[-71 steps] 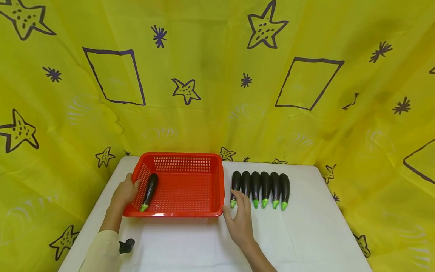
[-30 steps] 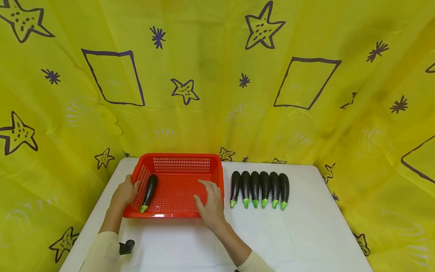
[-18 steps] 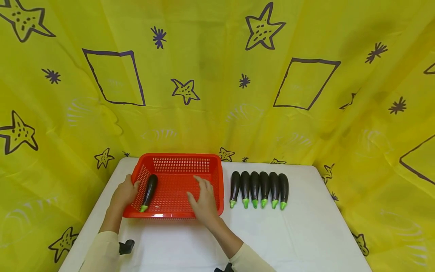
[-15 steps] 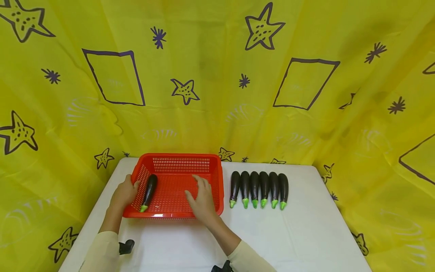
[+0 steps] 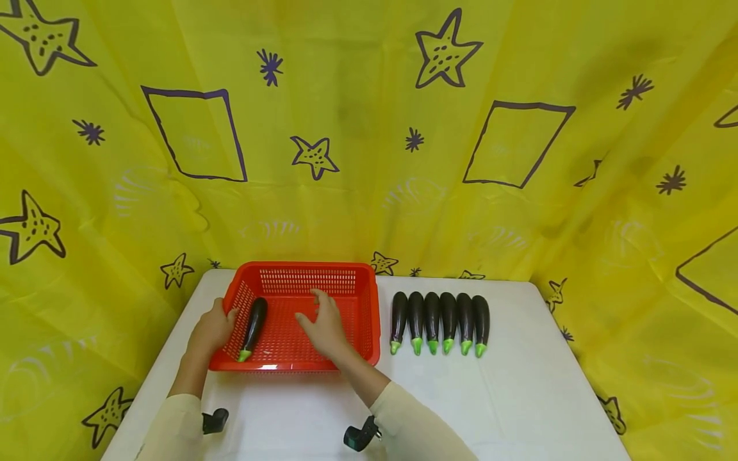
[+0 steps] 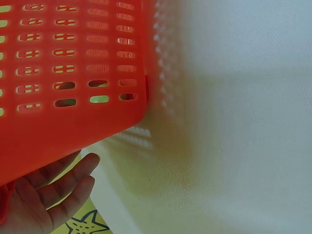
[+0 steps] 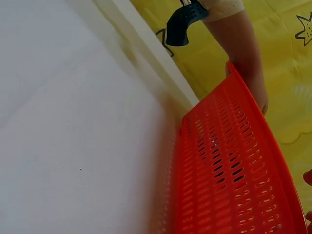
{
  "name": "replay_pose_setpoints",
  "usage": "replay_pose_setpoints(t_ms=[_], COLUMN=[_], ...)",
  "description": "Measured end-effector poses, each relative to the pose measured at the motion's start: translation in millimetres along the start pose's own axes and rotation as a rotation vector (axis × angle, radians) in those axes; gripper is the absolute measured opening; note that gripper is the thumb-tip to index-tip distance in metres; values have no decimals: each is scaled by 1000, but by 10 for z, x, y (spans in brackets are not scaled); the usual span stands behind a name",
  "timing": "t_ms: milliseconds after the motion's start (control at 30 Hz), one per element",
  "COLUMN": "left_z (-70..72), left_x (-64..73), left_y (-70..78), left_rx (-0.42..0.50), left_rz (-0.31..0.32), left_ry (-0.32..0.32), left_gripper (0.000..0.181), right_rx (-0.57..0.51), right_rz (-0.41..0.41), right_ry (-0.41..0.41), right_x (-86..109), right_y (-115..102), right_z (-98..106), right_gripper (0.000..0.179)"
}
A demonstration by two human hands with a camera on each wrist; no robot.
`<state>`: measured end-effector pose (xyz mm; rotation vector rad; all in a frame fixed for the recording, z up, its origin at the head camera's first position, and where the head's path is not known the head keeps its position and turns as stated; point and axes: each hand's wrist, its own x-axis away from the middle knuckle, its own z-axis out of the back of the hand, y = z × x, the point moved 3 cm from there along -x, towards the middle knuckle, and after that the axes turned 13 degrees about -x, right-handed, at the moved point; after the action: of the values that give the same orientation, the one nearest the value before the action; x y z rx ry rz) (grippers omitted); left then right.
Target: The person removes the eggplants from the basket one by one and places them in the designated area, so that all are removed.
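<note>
A red slotted plastic basket (image 5: 277,367) stands on the white table, one dark eggplant (image 5: 254,323) with a green stem end lying along its left side. My left hand (image 5: 212,328) grips the basket's left rim, thumb on the inner side. In the left wrist view the fingers of that hand (image 6: 58,192) lie against the outside of the basket wall (image 6: 58,126). Above the basket's middle, my right hand (image 5: 327,326) hovers with loosely bent, parted fingers and holds nothing. Only a few of its fingertips (image 7: 308,177) show at the right wrist view's edge, beyond the basket wall (image 7: 219,161).
Several more eggplants (image 5: 432,317) lie side by side on the table, right of the basket, stem ends towards me. Behind the table (image 5: 548,397) hangs a yellow curtain (image 5: 357,211) with drawn stars. A black device (image 5: 360,435) sits at each wrist.
My right hand has moved left from beside the nearest eggplant in the row, over the basket's right rim, to above its middle. The left hand, basket and eggplants have stayed in place.
</note>
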<state>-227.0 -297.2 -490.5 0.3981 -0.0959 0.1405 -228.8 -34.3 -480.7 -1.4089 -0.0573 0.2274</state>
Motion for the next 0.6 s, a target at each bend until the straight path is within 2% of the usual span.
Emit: replay_pose_setpoints(t_ms=[333,500,600], left_z=[-8,-9,-10], left_x=[-8,-2,-2], left_y=[-2,-9,-17], left_rx=[-7,-14,-18], left_rz=[-21,-31,-33], left_ry=[15,21,25], left_gripper=[39,38,38], right_rx=[-22,-34,13], right_rz=[-120,-155,-148], right_ry=[-44,-36,-31], right_x=[-157,-235,-289], right_y=[51,60,52], right_z=[-173,-287,-361], right_gripper=[62,61,60])
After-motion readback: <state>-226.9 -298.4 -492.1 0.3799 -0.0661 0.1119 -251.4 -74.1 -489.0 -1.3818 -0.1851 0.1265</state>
